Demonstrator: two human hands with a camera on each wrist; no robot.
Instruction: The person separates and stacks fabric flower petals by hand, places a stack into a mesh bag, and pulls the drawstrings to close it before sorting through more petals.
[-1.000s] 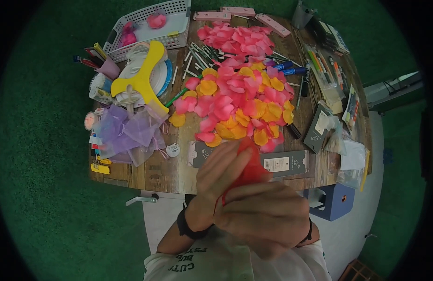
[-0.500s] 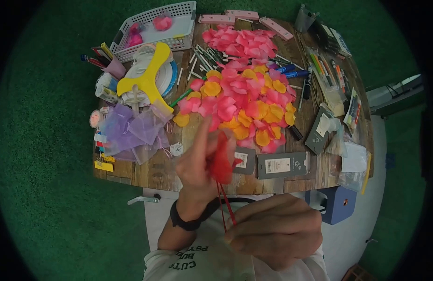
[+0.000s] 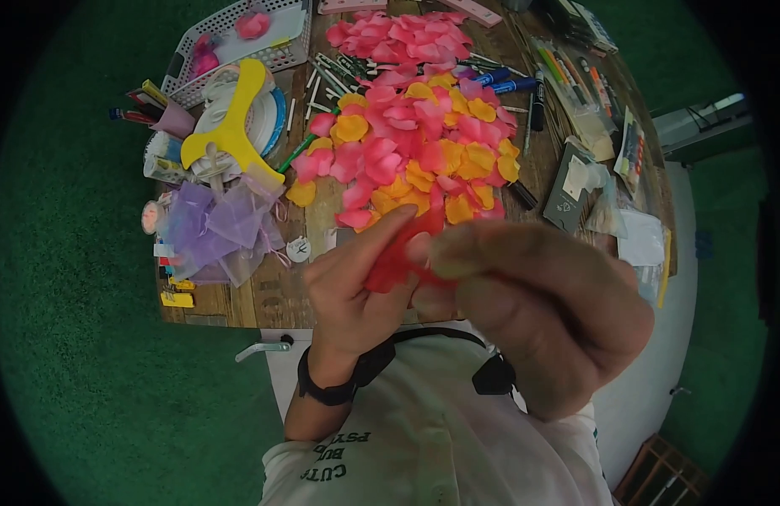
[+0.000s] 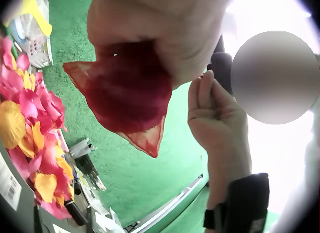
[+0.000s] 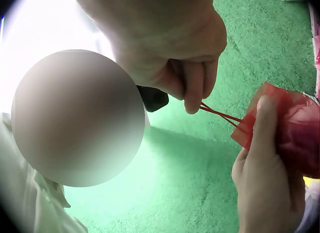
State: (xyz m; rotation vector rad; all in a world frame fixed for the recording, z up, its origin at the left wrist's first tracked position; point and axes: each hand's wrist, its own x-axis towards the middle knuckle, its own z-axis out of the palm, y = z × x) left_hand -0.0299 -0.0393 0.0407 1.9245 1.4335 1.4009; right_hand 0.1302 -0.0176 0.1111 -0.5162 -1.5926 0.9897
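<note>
1. Step in hand, as judged: drawing shut the pouch of sheer red fabric with dark contents [image 5: 298, 124] by its thin, doubled red cord [image 5: 219, 112].
2. Recommended pull: both strands evenly, straight out from the mouth; a sideways tug would likely bunch one edge.
3. Recommended hold: your left hand [image 3: 348, 291] firm at the neck, yet loose enough for the cord to slide; contents best kept below the gather.
4. Left fingers: closed round the pouch, thumb laid along the fabric near the mouth.
5. Right hand [image 3: 559, 312]: fingertips narrowed to a pinch on the cord's far end, apart from the fabric in the right wrist view.
6. Pouch, location: in your left grip, off the brown wooden table [image 3: 272, 301]; mouth towards your right fingertips, two pointed corners projecting beyond your left hand.
7. Cord, condition: strands nearly straight, crossing between mouth and pinch; knot, if any, not visible.
</note>
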